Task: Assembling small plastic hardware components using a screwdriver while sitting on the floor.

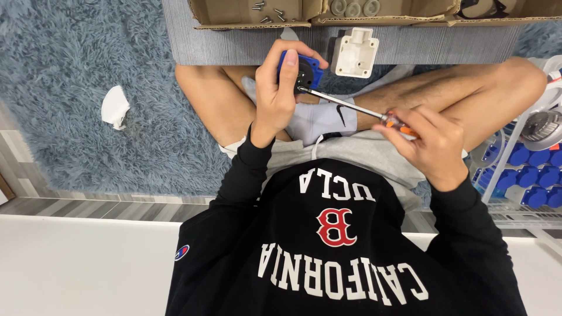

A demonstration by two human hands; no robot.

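My left hand point(276, 88) grips a small blue and black plastic part point(305, 71), held above my crossed legs. My right hand point(430, 143) holds a screwdriver point(351, 106) by its orange handle. Its metal shaft runs up and left, and the tip touches the black face of the blue part. A white plastic housing point(355, 52) lies on the grey mat just beyond the blue part.
Open cardboard boxes point(234, 14) with screws and round grey parts line the far edge. A wire basket point(515, 175) of several blue parts stands at right. A crumpled white scrap point(114, 106) lies on the blue shag rug at left.
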